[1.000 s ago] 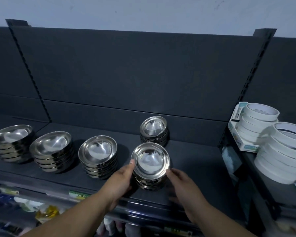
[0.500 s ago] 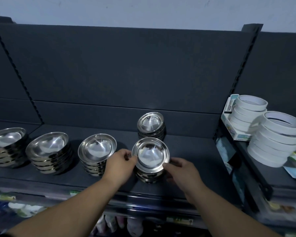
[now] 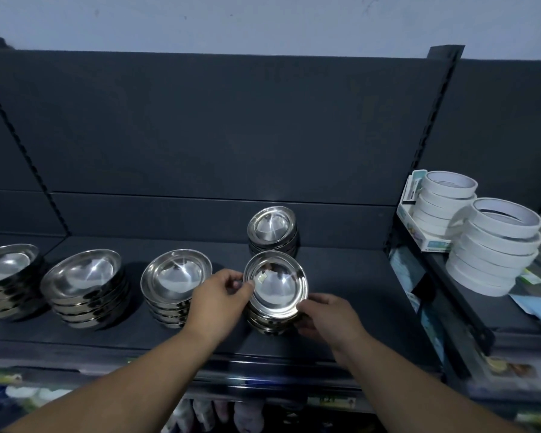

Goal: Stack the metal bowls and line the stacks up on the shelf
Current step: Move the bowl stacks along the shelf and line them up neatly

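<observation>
A small stack of metal bowls (image 3: pixel 277 289) stands near the front of the dark shelf (image 3: pixel 350 276). My left hand (image 3: pixel 216 300) pinches the top bowl's left rim, thumb on the edge. My right hand (image 3: pixel 328 314) grips the stack's lower right side. The top bowl tilts slightly toward me, with a bit of sticker inside it. Another small stack (image 3: pixel 272 229) stands directly behind. To the left, three bigger stacks stand in a row: one beside my left hand (image 3: pixel 175 279), one farther left (image 3: pixel 83 282) and one at the frame edge (image 3: pixel 6 276).
Stacks of white tape rolls (image 3: pixel 494 245) and a box with more rolls (image 3: pixel 441 207) fill the neighbouring shelf on the right. A perforated upright (image 3: pixel 419 157) divides the two bays. Packaged goods lie on the shelf below.
My hands have closed in on the front stack: the left one rose to pinch the top bowl's rim, the right wrapped lower around the stack. The top bowl now tilts a little.
</observation>
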Available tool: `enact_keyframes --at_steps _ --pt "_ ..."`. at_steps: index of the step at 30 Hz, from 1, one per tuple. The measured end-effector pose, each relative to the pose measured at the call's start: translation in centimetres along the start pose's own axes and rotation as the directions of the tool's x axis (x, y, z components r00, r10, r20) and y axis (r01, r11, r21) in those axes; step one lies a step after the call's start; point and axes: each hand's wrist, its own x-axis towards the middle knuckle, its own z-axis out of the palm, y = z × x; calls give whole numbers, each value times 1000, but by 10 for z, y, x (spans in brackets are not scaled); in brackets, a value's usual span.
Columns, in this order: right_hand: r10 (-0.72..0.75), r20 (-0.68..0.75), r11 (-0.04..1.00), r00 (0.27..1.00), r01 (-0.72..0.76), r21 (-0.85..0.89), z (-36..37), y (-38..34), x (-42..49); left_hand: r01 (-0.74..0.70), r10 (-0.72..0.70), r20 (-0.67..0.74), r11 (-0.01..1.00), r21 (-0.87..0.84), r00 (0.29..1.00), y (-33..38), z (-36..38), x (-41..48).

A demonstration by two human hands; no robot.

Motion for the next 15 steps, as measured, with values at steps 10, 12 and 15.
enact_keyframes --at_steps 10,12,15 --pt "-188 -28 972 982 182 -151 -2 0 -3 0 0 -8 1000 2 1000 -5 6 2" --pt "-206 -17 968 978 201 -152 -2 -3 -5 -4 4 -25 1000 12 1000 -4 6 2" --pt "-231 -14 963 973 227 -148 -3 -7 -8 -7 7 -44 1000 14 999 -1 6 3"
